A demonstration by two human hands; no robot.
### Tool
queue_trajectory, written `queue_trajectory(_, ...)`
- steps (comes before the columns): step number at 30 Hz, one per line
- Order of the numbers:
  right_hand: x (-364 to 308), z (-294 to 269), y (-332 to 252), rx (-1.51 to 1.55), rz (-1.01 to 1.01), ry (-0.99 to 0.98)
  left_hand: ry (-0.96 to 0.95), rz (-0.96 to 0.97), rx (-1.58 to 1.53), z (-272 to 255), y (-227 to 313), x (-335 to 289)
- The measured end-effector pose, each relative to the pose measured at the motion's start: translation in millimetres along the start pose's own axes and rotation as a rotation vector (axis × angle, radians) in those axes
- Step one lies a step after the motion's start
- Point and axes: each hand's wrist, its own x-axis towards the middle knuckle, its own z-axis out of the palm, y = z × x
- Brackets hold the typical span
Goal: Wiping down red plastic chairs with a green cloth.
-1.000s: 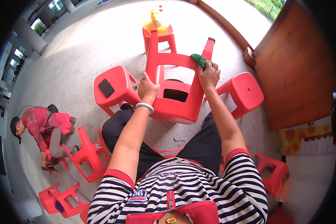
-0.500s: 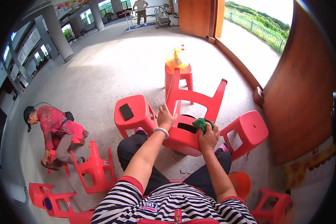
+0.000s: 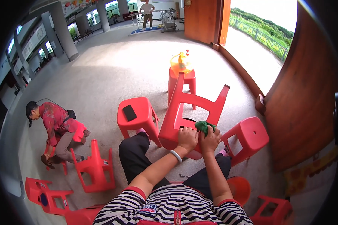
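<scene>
Centrally, tipped stool: a red plastic stool [image 3: 199, 100] sits mid-frame between our knees, legs aimed at the top of the frame; what props it underneath is hidden from us.
Left hand: our left hand [image 3: 187, 138], a pale bracelet [image 3: 175, 156] at its wrist, lies with fingers bent over the stool's edge; we cannot tell whether they pinch it.
Right hand: our right hand [image 3: 211, 139], close beside the left, has its fingers closed around a bunched green cloth [image 3: 203, 126] against the stool.
Nearby seats: left of centre, an upright red stool [image 3: 142, 120] bears a dark flat device [image 3: 129, 113]; right of centre stands another upright stool [image 3: 254, 131]; above centre, a third [image 3: 187, 79] carries an orange-yellow bag [image 3: 181, 63].
Floor: we see grey, speckled floor [image 3: 101, 84], washed bright toward the upper middle.
Lower edge: tipped red stools lie at lower left and lower right, and an orange basin [image 3: 241, 190] sits lower right.
Co-worker: at left, a person in a red patterned top [image 3: 56, 117] bends low over a red stool.
Room: grey columns fill the upper left, a person [image 3: 147, 15] stands at top centre, and a brown wooden panel [image 3: 308, 101] rises at right.
</scene>
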Motion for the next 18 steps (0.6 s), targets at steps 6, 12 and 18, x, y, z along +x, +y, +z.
queue_trajectory(6, -5.1, -4.6, 5.3, 0.004, 0.004, 0.014, -0.079, 0.038, -0.052, 2.1, -4.0, -0.5)
queue_trajectory(12, -14.5, -14.1, -6.8, 0.040, 0.017, -0.034, -0.136, 0.129, -0.088, -3.4, -27.7, 1.0)
queue_trajectory(18, -25.9, -21.6, -3.9, 0.285, 0.004, -0.059, -0.208, 0.204, -0.044, -14.6, -54.4, 0.4)
